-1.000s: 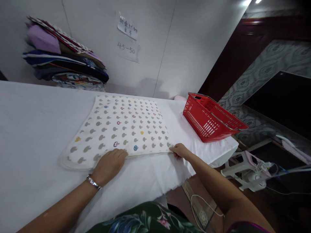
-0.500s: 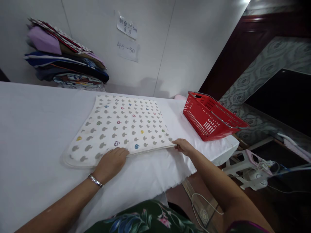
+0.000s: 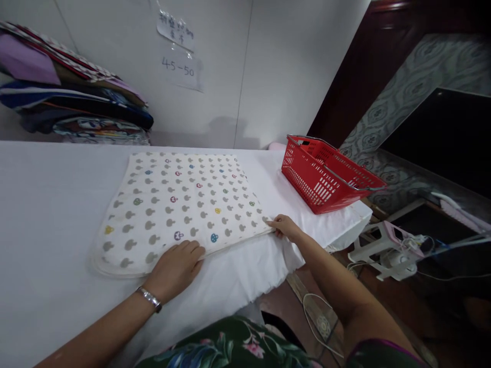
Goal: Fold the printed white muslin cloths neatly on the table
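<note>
A folded cotton cloth point(image 3: 180, 207) printed with small mushrooms lies flat on the white tabletop point(image 3: 49, 204), left of the red basket point(image 3: 326, 176); it looks soft, light and limp, best taken at its near edge and corners. The left hand point(image 3: 177, 268) presses flat and open on that near edge, while the right hand point(image 3: 283, 226) pinches the corner nearest the basket. Compared with a second ago, both hands sit much as before and the view has swung slightly right.

Both hands point(image 3: 180, 268) on patterned cloth point(image 3: 180, 204)
</note>
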### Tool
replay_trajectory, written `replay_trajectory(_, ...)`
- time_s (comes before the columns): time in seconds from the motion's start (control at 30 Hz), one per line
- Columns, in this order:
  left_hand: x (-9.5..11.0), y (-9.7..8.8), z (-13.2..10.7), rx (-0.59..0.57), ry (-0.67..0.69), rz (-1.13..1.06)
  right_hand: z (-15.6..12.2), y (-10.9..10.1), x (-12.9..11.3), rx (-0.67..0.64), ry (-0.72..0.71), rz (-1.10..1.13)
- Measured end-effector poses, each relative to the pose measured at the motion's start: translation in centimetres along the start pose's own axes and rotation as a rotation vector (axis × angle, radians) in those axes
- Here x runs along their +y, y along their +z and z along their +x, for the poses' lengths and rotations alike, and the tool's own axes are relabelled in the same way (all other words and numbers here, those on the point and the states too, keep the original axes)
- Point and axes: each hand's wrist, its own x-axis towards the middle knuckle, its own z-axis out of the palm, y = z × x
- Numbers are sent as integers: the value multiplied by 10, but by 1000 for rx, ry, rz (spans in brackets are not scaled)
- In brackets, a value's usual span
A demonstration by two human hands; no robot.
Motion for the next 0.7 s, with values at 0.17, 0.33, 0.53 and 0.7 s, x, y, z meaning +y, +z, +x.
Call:
replay_trajectory(0.17,26,-9,39,-42,19,-121,1,-2,-1,-66,18,97)
replay_trajectory(0.33,64,9,103,-61,84,-180,0,-1,-1,-74,21,136)
replay_trajectory(0.53,90,32,149,-96,108,-164,-3,-5,1,-111,19,202)
replay_trajectory(0.7,92,35,154,-94,127,-155,-2,-7,4,-145,-6,236)
